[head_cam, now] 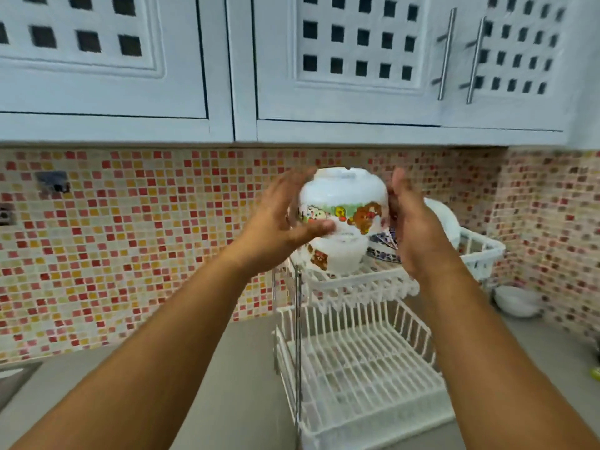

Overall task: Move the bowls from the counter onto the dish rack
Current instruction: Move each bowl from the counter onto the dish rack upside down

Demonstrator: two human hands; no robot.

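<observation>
I hold a white bowl with cartoon animals (344, 196) upside down between both hands, just above the top tier of the white two-tier dish rack (367, 280). My left hand (279, 222) presses its left side, my right hand (412, 222) its right side. Directly under it a second cartoon bowl (337, 254) rests upside down on the top tier. Blue-patterned dishes (383, 246) and a white plate (444, 219) stand behind my right hand. Another white bowl (516, 302) sits on the counter to the right of the rack.
The rack's lower tier (363, 368) holds nothing I can see. White wall cabinets (292, 125) hang close above. A mosaic tile wall (130, 238) runs behind. A sink edge (16, 375) shows at the far left of the grey counter (227, 384).
</observation>
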